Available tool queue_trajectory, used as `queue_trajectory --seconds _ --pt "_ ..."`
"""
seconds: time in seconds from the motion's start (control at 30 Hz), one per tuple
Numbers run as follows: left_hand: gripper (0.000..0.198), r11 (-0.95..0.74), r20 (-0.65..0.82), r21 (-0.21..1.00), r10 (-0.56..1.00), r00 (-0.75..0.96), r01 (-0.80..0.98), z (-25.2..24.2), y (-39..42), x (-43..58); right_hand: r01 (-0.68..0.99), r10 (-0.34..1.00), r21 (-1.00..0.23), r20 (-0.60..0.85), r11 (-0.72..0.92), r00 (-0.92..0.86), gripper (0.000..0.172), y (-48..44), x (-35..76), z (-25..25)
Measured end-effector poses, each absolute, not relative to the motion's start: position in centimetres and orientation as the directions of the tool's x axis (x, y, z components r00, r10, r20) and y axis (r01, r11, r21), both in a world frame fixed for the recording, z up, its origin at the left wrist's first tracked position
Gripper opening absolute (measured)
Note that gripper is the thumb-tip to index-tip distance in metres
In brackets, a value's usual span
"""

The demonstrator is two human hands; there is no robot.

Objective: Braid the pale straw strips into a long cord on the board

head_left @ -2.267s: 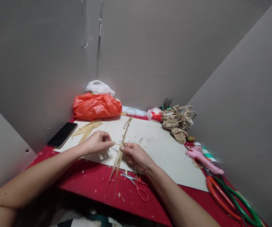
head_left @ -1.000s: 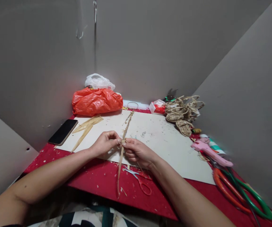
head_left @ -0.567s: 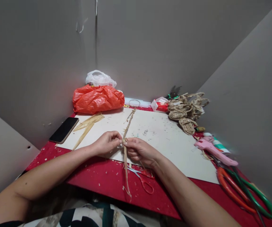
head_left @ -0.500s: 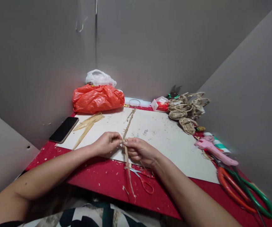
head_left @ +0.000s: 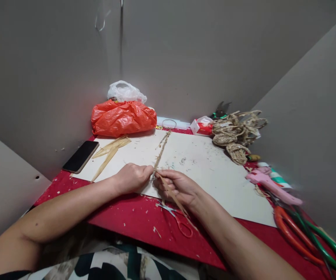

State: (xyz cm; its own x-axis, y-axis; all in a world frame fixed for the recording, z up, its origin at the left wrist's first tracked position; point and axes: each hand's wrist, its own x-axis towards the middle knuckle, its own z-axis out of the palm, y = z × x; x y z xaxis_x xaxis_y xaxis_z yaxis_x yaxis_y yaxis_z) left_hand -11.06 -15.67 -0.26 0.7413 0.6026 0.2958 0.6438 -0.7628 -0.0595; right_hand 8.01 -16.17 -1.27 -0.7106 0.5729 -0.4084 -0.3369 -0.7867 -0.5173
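Note:
A thin straw-coloured braid runs from the far edge of the white board down to my hands. My left hand is closed in a pinch on the braid's near end. Right beside it, my right hand pinches the same end, where loose flat strands trail down across the palm towards me. The fingertips of both hands nearly touch. Below them, small scissors with red handles lie on the red cloth, partly covered by the strands.
At left are a phone, dried husk strips and an orange plastic bag. Bundled twine, a tissue pack, a pink glue gun and large orange-and-green handles line the right side. Grey walls enclose the table.
The loose strands have swung from hanging straight down to slanting right across my right palm. My left fingers have curled in tighter. The whole view has shifted slightly.

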Motion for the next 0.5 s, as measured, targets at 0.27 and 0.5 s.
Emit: queue_trajectory --seconds 0.27,0.5 --pt "0.020 -0.676 0.249 -0.031 0.708 0.661 0.736 -0.70 -15.76 -10.29 -0.381 0.607 -0.523 -0.373 -0.762 -0.701 0.027 -16.56 7.87 -0.63" --pt "0.020 -0.730 0.232 -0.068 0.651 0.723 0.680 -0.36 -16.21 -10.34 -0.365 0.624 -0.556 -0.398 -0.747 -0.672 0.028 -16.90 7.40 -0.76"
